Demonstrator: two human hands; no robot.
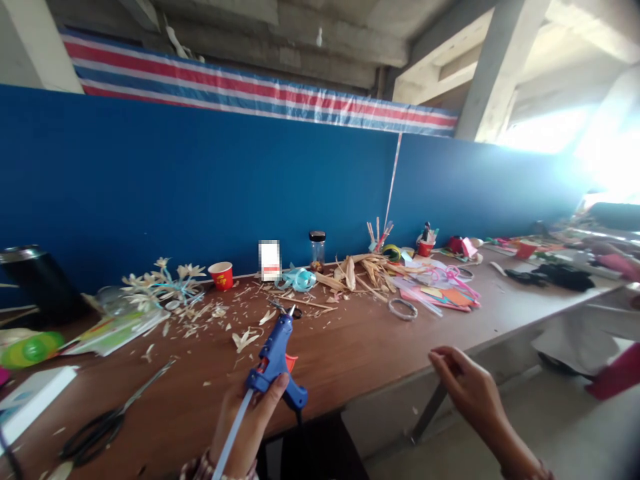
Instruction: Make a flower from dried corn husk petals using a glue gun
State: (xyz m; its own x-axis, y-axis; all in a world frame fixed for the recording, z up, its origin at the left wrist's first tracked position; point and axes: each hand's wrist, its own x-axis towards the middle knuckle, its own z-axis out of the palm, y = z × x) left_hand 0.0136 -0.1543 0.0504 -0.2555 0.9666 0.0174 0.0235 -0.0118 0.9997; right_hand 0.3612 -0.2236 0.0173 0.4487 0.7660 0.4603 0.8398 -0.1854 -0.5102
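Clock directions are read from the gun, with 12 away from the wearer. Nearest, the left hand (257,417) is closed firmly on a blue plastic hot-glue gun (277,350), thumb across its rear body. A long translucent white glue stick (233,437) projects from the back toward 7 o'clock and should be left free to feed. The dark cord (299,420) drops at 5 o'clock by the near edge of the brown wooden tabletop (345,360); slack there is advisable. The orange-red trigger (291,363) shows uncovered, so a grip lower on the handle would likely give better control.

At 3 o'clock, the right hand (467,380) is well apart, fingers loosely curled; whether it pinches anything cannot be told. It is best kept off the nozzle's line.

Black-handled metal scissors (100,423) lie between 8 and 9 o'clock. Cream petal-like scraps (245,341) lie near at 9 to 10. The pale nozzle (293,311) points to 1 o'clock, over small dark-handled scissors (299,313); contact should be avoided.

Farther, a grey wire-like ring (403,309) and dry tan husks (373,273) occupy 2 o'clock.
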